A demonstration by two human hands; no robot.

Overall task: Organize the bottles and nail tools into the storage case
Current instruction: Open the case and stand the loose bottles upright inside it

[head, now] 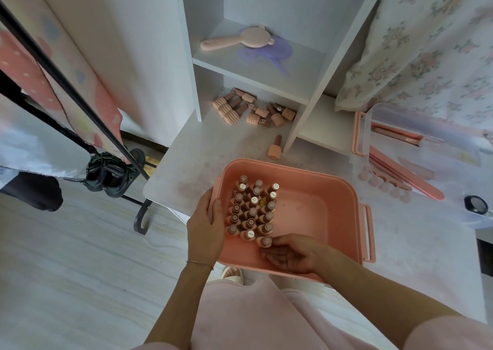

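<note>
A pink storage case [320, 187] sits open on the white desk. Several pink bottles [252, 208] stand upright in rows along its left side. My left hand [206, 227] grips the case's left wall, thumb inside the rim. My right hand [289, 253] reaches into the case, and its fingertips hold one bottle [264, 241] at the near end of the right-hand row. More bottles [253, 109] lie in a loose pile in the lower shelf nook, and a single bottle [276, 148] lies on the desk just behind the case.
A clear lidded tray [416, 136] with pink nail files and tools sits at the right. A pink hand mirror [240, 38] and a purple one lie on the upper shelf. A small black round lens [476, 204] rests far right. A black rack stands at left.
</note>
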